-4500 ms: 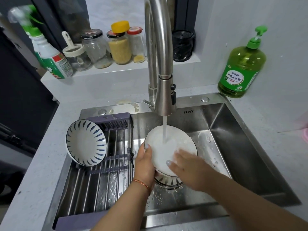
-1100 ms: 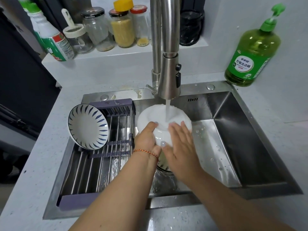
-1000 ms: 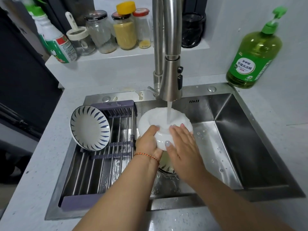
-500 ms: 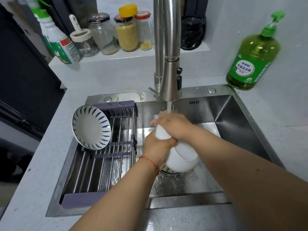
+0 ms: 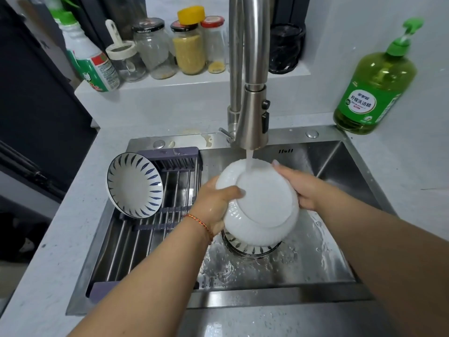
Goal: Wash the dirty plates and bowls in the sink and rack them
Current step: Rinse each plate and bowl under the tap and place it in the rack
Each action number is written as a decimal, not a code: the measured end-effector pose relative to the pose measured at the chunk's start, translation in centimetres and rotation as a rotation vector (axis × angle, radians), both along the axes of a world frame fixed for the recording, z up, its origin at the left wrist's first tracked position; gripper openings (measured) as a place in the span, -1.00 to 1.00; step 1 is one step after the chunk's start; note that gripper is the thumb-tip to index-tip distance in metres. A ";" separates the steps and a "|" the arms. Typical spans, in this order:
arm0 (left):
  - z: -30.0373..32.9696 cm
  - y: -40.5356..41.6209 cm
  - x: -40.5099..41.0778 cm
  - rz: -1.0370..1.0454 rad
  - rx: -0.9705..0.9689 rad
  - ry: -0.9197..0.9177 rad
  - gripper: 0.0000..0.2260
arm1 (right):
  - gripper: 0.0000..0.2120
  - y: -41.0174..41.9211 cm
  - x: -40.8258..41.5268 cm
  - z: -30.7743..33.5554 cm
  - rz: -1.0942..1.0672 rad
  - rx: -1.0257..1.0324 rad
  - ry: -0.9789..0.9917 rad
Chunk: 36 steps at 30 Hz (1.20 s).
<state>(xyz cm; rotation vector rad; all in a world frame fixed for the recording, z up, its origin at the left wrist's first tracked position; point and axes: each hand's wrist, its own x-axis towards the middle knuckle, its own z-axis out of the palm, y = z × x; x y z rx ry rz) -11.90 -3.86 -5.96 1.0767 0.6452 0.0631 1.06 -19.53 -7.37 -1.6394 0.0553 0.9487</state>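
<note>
A white ribbed bowl (image 5: 261,205) is held bottom-up under the running tap, and the water strikes its base. My left hand (image 5: 215,203) grips its left rim, thumb lying across the base edge. My right hand (image 5: 300,187) holds the right rim, fingers curled behind it. Beneath the bowl, more blue-patterned dishes (image 5: 250,249) sit in the steel sink (image 5: 340,251), mostly hidden. A blue-striped bowl (image 5: 134,184) leans on edge in the purple drying rack (image 5: 150,229) at the sink's left.
The steel faucet (image 5: 252,113) rises over the sink's middle. A green dish-soap bottle (image 5: 374,91) stands on the counter at back right. Jars (image 5: 188,45) and a spray bottle (image 5: 88,59) line the ledge behind. Splashed water covers the sink floor.
The white bowl has been turned over so its base faces up under the stream. My right hand moved from on top of the bowl to its right rim.
</note>
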 end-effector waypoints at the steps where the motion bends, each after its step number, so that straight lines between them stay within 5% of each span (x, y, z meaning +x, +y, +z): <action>1: 0.3 0.3 0.3 -0.005 -0.006 0.005 -0.69 | -0.42 -0.9 -0.4 -0.4 -0.033 0.079 0.092; 8: 1.2 -0.1 3.3 0.000 0.193 0.088 -0.59 | -0.58 -1.9 -3.5 -2.1 -0.326 0.669 0.341; 12: 0.0 -1.5 4.2 -0.059 0.725 0.161 -0.77 | -0.53 -1.4 -4.3 -2.4 -0.431 0.817 0.369; 15: -1.2 -3.5 4.1 -0.184 1.078 0.246 -0.51 | -0.47 -0.8 -5.0 -2.4 -0.522 0.849 0.386; 21: -1.8 -9.1 1.5 -0.355 1.494 0.114 -0.34 | -0.44 -1.2 -6.0 -3.1 -0.679 0.872 0.428; 27: -0.9 -8.5 2.6 -0.605 1.440 0.117 -0.53 | -0.14 -0.9 -7.4 -3.1 -0.558 0.828 0.393; 32: -0.8 -5.2 5.3 -0.643 1.475 0.176 -0.54 | -0.44 -0.2 -8.3 -3.1 -0.505 0.815 0.391; 36: 0.1 -3.3 5.9 -0.521 1.628 0.251 -0.57 | -0.42 0.3 -8.9 -2.4 -0.525 0.752 0.358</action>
